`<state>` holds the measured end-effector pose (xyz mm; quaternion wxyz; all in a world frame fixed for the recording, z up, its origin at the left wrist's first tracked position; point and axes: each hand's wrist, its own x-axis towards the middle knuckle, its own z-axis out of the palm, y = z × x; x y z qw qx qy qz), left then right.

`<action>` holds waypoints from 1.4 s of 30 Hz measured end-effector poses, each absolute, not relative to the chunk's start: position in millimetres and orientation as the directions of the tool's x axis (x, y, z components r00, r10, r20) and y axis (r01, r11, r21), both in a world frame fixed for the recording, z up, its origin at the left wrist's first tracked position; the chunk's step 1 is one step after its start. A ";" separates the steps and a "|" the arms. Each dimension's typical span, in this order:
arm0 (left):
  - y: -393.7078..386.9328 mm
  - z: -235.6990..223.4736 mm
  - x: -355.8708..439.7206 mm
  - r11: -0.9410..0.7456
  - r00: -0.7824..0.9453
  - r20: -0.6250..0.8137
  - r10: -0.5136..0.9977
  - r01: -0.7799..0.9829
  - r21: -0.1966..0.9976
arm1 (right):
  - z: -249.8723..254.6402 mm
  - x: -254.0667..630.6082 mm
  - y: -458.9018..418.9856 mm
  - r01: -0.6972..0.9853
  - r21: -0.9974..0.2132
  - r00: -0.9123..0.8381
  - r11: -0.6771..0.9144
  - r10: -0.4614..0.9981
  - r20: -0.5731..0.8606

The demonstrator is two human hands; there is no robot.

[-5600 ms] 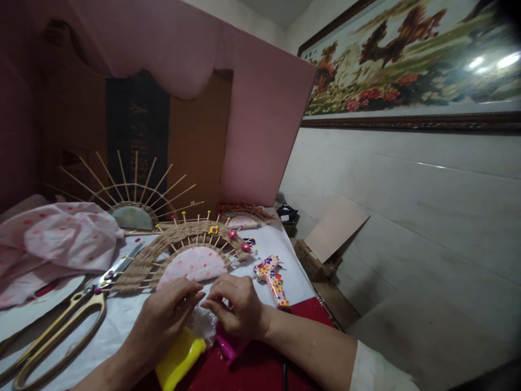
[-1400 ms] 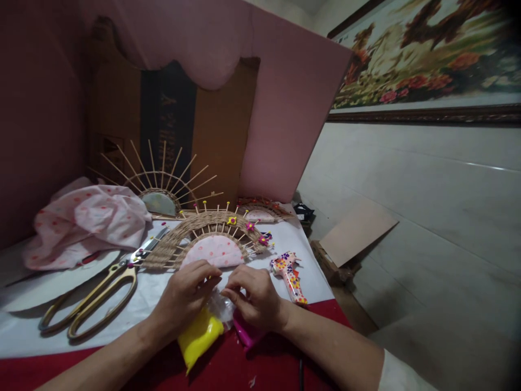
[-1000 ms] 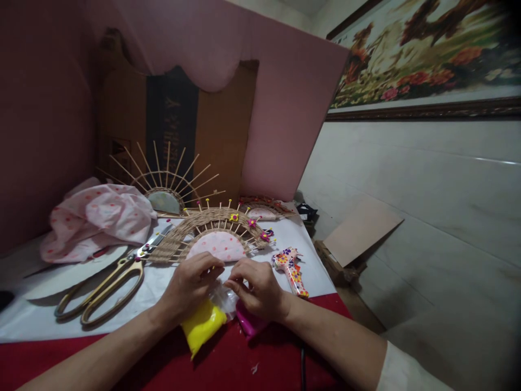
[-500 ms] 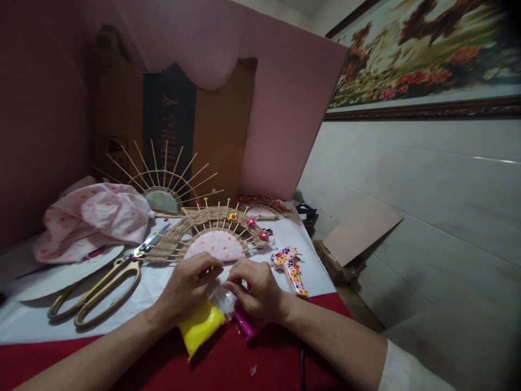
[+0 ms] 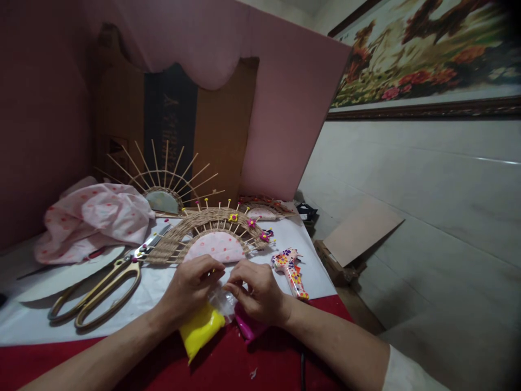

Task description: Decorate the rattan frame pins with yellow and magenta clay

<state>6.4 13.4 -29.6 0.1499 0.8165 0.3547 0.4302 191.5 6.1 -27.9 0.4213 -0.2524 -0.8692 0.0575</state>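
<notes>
Below left hand (image 5: 191,288), yellow packet (image 5: 201,330) slants near-left.

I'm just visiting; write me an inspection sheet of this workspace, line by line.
Surface: white sheet, with red cloth at the near edge.
Work things: yellow bag, magenta bag, twine fan with coloured beads.
Clutter: scissors, spotted cloth, floral gun, small scrap.
Hands: left hand and right hand close together, fingers curled; contents unclear.
Cables: black cord at near edge, ends unseen.
Surroundings: pink board, carton, framed picture, pale wall.
</notes>
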 end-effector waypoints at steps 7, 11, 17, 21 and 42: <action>13.6 -30.0 4.6 -0.683 0.369 0.577 0.728 0.458 0.569 | -27.5 189.7 4.9 0.379 -0.326 -0.504 0.866 0.489 0.712; 13.0 -29.6 3.6 -0.675 0.365 0.571 0.735 0.465 0.573 | -27.1 189.6 5.1 0.370 -0.335 -0.495 0.867 0.489 0.719; 11.9 -29.5 3.9 -0.676 0.357 0.580 0.732 0.483 0.557 | -27.8 189.7 5.9 0.376 -0.348 -0.491 0.859 0.504 0.711; 12.5 -30.6 3.9 -0.683 0.358 0.588 0.725 0.477 0.552 | -28.9 189.6 6.2 0.381 -0.343 -0.493 0.858 0.503 0.710; 14.2 -32.5 4.4 -0.670 0.360 0.567 0.741 0.457 0.585 | -29.0 190.0 5.3 0.397 -0.330 -0.507 0.857 0.504 0.699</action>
